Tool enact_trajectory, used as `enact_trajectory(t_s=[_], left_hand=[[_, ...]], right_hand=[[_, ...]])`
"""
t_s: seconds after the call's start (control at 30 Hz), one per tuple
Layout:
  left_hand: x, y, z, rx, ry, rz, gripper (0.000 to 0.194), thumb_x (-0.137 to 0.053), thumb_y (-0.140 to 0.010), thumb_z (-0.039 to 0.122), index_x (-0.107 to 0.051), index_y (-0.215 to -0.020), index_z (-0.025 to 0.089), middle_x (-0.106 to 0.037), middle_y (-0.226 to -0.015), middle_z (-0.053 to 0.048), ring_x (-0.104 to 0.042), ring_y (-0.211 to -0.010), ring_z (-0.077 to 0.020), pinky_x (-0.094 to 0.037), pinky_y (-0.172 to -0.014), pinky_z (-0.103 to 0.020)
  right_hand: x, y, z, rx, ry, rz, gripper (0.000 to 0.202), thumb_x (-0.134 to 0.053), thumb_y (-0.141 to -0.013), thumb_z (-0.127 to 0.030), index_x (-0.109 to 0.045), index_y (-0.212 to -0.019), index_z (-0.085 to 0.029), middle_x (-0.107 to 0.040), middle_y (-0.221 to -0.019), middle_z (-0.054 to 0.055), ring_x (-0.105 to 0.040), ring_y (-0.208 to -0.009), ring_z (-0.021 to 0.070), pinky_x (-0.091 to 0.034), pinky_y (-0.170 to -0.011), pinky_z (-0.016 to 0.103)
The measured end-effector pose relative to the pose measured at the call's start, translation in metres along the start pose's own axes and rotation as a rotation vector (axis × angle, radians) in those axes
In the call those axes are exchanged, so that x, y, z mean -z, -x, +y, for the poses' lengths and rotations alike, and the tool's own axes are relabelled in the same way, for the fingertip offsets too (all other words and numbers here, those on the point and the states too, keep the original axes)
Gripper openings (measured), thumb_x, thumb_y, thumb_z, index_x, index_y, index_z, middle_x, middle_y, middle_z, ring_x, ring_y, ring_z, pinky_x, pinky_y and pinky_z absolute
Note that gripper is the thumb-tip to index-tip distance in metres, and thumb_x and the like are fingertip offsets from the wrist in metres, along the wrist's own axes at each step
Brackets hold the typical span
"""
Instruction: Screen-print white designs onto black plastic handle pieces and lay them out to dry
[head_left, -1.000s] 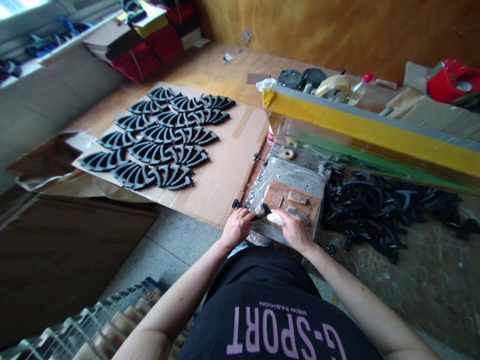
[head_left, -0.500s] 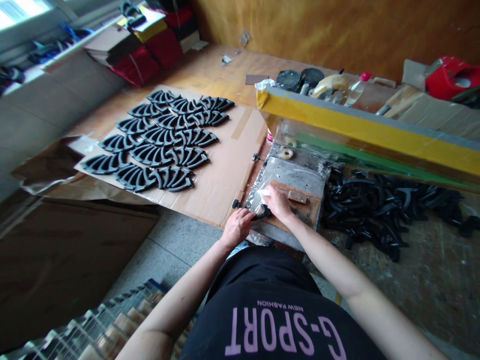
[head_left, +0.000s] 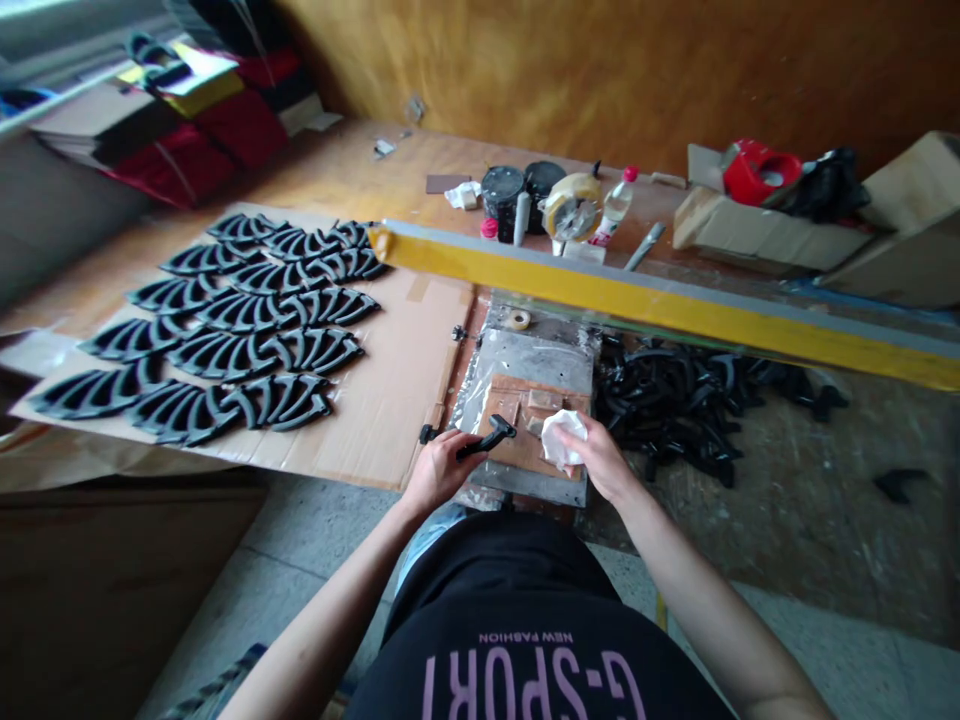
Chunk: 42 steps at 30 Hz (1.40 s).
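Note:
My left hand [head_left: 439, 468] grips one end of a curved black plastic part [head_left: 491, 440]; the part's wider, T-shaped end points away to the right. In my right hand [head_left: 600, 455] is a crumpled white cloth [head_left: 562, 438], held apart from the part. Both hands are above a grey metal plate [head_left: 536, 358] that carries a brown board [head_left: 510, 395] with a small block [head_left: 547, 400] on it. To the right lies a loose heap of similar black parts [head_left: 667, 400]. On the left, several rows of them [head_left: 247, 310] are laid out overlapping on a cardboard sheet [head_left: 405, 340].
A long yellow-edged barrier [head_left: 637, 300] crosses the bench behind the plate and heap. Beyond it stand black jars [head_left: 502, 190], a tape roll [head_left: 574, 210] and a bottle [head_left: 619, 200]. A cardboard box [head_left: 772, 225] sits back right; red stacks [head_left: 172, 150] stand back left.
My right hand has drawn back to the right, carrying the white cloth away from the black part. The part now shows more fully in my left hand. The camera view has shifted right.

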<state>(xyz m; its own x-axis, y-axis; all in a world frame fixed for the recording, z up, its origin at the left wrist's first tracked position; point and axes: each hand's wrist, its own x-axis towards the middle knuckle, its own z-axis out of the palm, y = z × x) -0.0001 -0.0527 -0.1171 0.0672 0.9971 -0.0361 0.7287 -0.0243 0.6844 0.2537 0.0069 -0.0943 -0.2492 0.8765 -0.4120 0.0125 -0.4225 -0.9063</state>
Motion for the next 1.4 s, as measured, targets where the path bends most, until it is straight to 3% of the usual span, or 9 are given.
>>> enact_trajectory(t_s=[0.17,0.3,0.43,0.53,0.63,0.8,0.9,1.1,1.4], left_hand=[[-0.023,-0.063,0.063,-0.154,0.079,-0.027,0.021,-0.065,-0.083,0.031,-0.07,-0.1,0.021,-0.071,-0.092,-0.003,-0.067,-0.083,-0.0176,-0.053,-0.076,-0.028],[-0.055,-0.115,0.116,-0.398,0.168,-0.081,0.041,-0.059,-0.085,0.019,-0.058,-0.126,0.017,-0.065,-0.123,-0.011,-0.065,-0.105,-0.0216,-0.054,-0.089,-0.033],[-0.062,-0.13,0.119,-0.512,0.177,-0.066,0.044,-0.058,-0.086,0.022,-0.055,-0.129,0.016,-0.058,-0.132,-0.012,-0.058,-0.119,-0.0235,-0.049,-0.1,-0.038],[-0.049,-0.123,0.075,-0.379,0.154,0.035,0.031,-0.056,-0.089,0.026,-0.062,-0.118,0.019,-0.065,-0.121,-0.009,-0.065,-0.102,-0.0191,-0.054,-0.092,-0.034],[-0.023,-0.107,0.006,-0.147,0.066,0.223,0.024,-0.056,-0.089,0.028,-0.066,-0.11,0.021,-0.068,-0.112,-0.007,-0.067,-0.089,-0.0154,-0.055,-0.083,-0.031],[0.042,-0.059,-0.118,0.26,-0.244,0.618,0.025,-0.056,-0.087,0.024,-0.064,-0.109,0.018,-0.065,-0.112,-0.011,-0.059,-0.108,-0.0225,-0.047,-0.097,-0.042],[0.077,-0.025,-0.176,0.488,-0.393,0.75,0.034,-0.057,-0.085,0.029,-0.06,-0.117,0.017,-0.059,-0.122,-0.014,-0.053,-0.116,-0.0283,-0.043,-0.099,-0.046],[0.126,0.014,-0.251,0.677,-0.523,0.535,0.074,-0.067,-0.072,0.055,-0.048,-0.133,0.017,-0.035,-0.148,-0.018,-0.032,-0.136,-0.0341,-0.029,-0.11,-0.047],[0.171,0.033,-0.292,0.444,-0.564,0.233,0.08,-0.072,-0.068,0.053,-0.045,-0.138,0.026,-0.043,-0.145,-0.01,-0.037,-0.134,-0.0299,-0.028,-0.112,-0.042]], right_hand=[[0.016,0.038,-0.009,0.024,-0.083,-0.017,0.035,-0.072,-0.074,-0.046,-0.059,-0.089,-0.017,-0.06,-0.068,-0.002,-0.052,-0.048,0.0097,-0.04,-0.032,0.018],[0.017,0.053,-0.021,0.063,-0.096,-0.012,0.032,-0.071,-0.076,-0.043,-0.06,-0.093,-0.018,-0.061,-0.071,-0.001,-0.053,-0.05,0.0102,-0.042,-0.034,0.018],[0.018,0.055,-0.02,0.061,-0.095,0.021,0.033,-0.07,-0.076,-0.044,-0.061,-0.094,-0.018,-0.062,-0.073,0.0,-0.055,-0.053,0.0118,-0.044,-0.036,0.019],[0.016,0.055,-0.009,0.019,-0.116,0.01,0.035,-0.072,-0.075,-0.045,-0.061,-0.094,-0.018,-0.062,-0.074,0.001,-0.056,-0.056,0.0132,-0.044,-0.037,0.02],[0.011,0.054,0.005,-0.061,-0.111,0.007,0.039,-0.074,-0.072,-0.047,-0.061,-0.095,-0.018,-0.062,-0.075,0.001,-0.057,-0.059,0.0145,-0.046,-0.039,0.022],[-0.003,0.036,0.017,-0.175,-0.052,-0.025,0.047,-0.08,-0.066,-0.048,-0.061,-0.097,-0.019,-0.064,-0.08,0.002,-0.058,-0.065,0.017,-0.049,-0.045,0.024],[-0.016,0.023,0.015,-0.211,-0.01,-0.061,0.05,-0.08,-0.064,-0.05,-0.06,-0.097,-0.019,-0.065,-0.083,0.004,-0.06,-0.067,0.0189,-0.05,-0.046,0.025],[-0.036,0.01,0.002,-0.217,0.097,-0.107,0.052,-0.078,-0.064,-0.052,-0.061,-0.101,-0.019,-0.066,-0.089,0.006,-0.061,-0.072,0.0214,-0.051,-0.047,0.026],[-0.051,0.011,-0.001,-0.253,0.104,-0.058,0.052,-0.082,-0.058,-0.043,-0.064,-0.1,-0.019,-0.068,-0.083,0.003,-0.061,-0.066,0.0203,-0.05,-0.047,0.027]])
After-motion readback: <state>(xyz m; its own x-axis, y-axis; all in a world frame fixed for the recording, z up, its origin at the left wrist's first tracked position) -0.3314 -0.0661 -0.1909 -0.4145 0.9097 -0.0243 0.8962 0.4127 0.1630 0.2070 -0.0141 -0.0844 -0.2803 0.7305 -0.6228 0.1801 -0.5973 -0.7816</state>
